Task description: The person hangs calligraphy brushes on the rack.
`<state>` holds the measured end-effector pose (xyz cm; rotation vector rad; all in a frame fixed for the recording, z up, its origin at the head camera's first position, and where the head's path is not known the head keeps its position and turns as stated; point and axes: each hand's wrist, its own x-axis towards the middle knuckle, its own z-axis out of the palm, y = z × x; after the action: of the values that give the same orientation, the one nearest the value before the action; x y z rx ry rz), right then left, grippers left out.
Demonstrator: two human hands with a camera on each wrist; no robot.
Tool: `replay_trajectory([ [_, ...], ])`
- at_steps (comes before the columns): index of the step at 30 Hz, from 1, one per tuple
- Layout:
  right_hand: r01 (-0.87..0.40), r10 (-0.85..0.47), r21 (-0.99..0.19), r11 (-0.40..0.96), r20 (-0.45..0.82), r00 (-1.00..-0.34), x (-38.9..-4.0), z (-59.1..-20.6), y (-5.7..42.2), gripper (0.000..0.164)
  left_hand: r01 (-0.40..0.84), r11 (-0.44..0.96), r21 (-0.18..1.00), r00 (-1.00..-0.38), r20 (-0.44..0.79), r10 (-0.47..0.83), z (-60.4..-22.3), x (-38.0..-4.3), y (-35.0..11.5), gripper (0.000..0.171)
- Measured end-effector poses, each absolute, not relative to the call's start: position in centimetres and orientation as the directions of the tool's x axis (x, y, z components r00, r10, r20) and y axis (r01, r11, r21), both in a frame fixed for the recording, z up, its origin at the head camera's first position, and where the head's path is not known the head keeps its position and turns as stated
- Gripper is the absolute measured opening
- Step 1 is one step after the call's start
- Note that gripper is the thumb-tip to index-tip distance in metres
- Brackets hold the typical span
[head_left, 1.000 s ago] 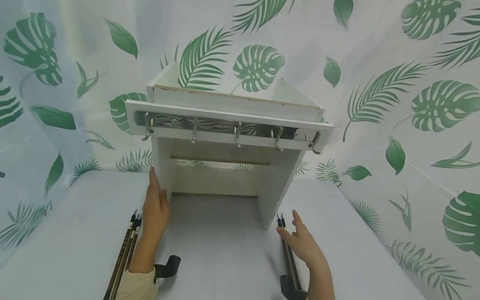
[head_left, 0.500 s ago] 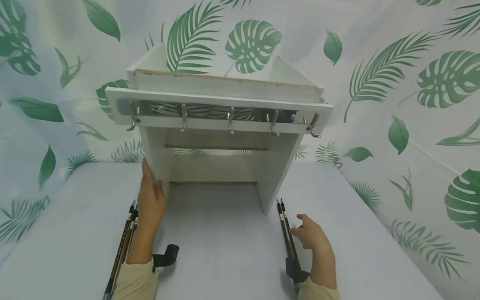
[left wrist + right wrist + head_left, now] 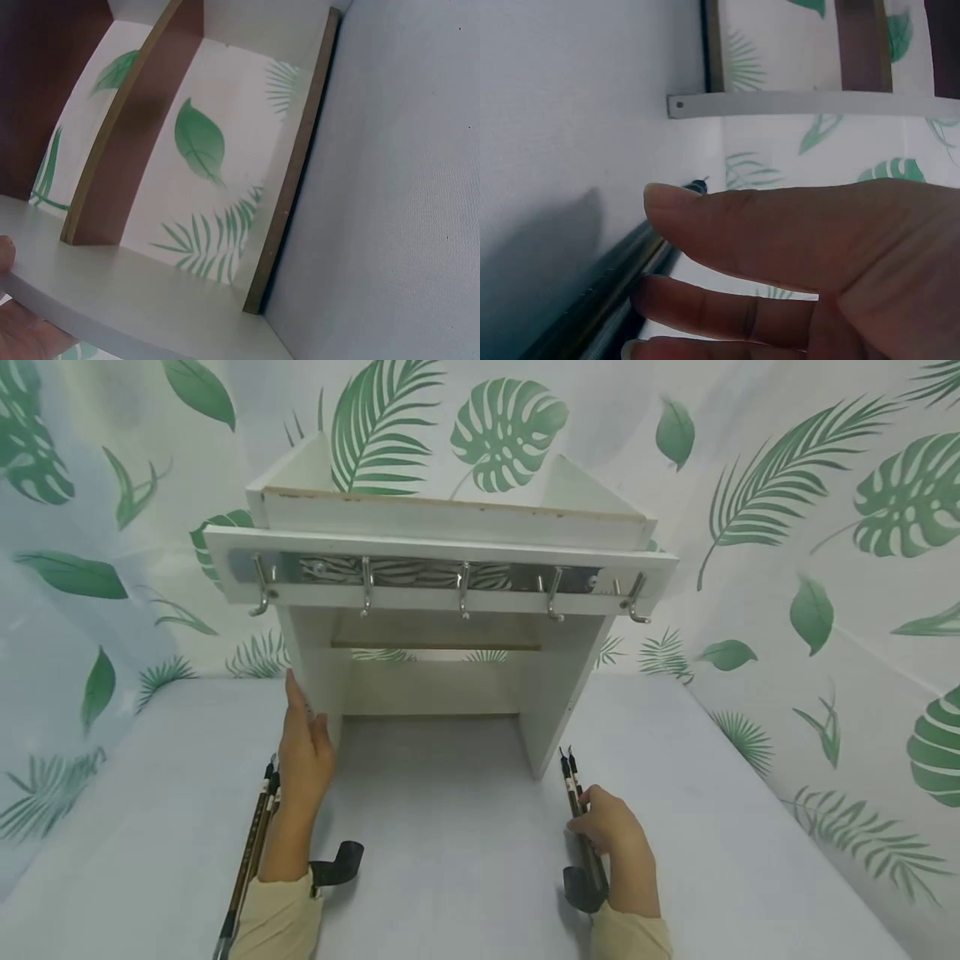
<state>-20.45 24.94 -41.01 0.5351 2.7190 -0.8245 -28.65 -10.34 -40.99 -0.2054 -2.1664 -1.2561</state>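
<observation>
A white shelf unit (image 3: 558,693) stands on the white table, with a hook rail (image 3: 420,600) across its front. My left hand (image 3: 303,768) holds its left side panel. In the left wrist view the thumb lies on the panel's inner face (image 3: 150,300), with fingers (image 3: 30,334) on the outside. My right hand (image 3: 617,825) is at two dark-handled calligraphy brushes (image 3: 567,777) lying right of the unit. In the right wrist view its thumb and fairly straight fingers are spread on either side of the brush handles (image 3: 615,277), with a gap between the fingertips.
More calligraphy brushes (image 3: 253,843) lie beside my left forearm. A black wrist camera (image 3: 341,863) juts out from the left wrist, another (image 3: 583,888) from the right. Leaf-patterned sheeting (image 3: 750,510) hangs behind and to the sides of the table.
My right hand has come down from beside the shelf unit to the brushes, its fingers drawing in around them. The left hand stays on the panel. The head view has tilted down slightly.
</observation>
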Motion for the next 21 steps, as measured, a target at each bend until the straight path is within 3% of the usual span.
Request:
replay_trajectory([
  [8, 0.373, 0.271, -0.372, 0.850, -0.299, -0.915, -21.3, -41.5, 24.3, 0.047, 0.391, 0.541, 0.745, -0.818, 0.551, -0.168, -40.8, -28.9, -10.4, 0.061],
  [21, 0.356, 0.261, -0.405, 0.842, -0.273, -0.926, -21.7, -42.5, 23.3, 0.036, 0.386, 0.547, 0.743, -0.819, 0.549, -0.167, -41.0, -28.8, -10.4, 0.061],
])
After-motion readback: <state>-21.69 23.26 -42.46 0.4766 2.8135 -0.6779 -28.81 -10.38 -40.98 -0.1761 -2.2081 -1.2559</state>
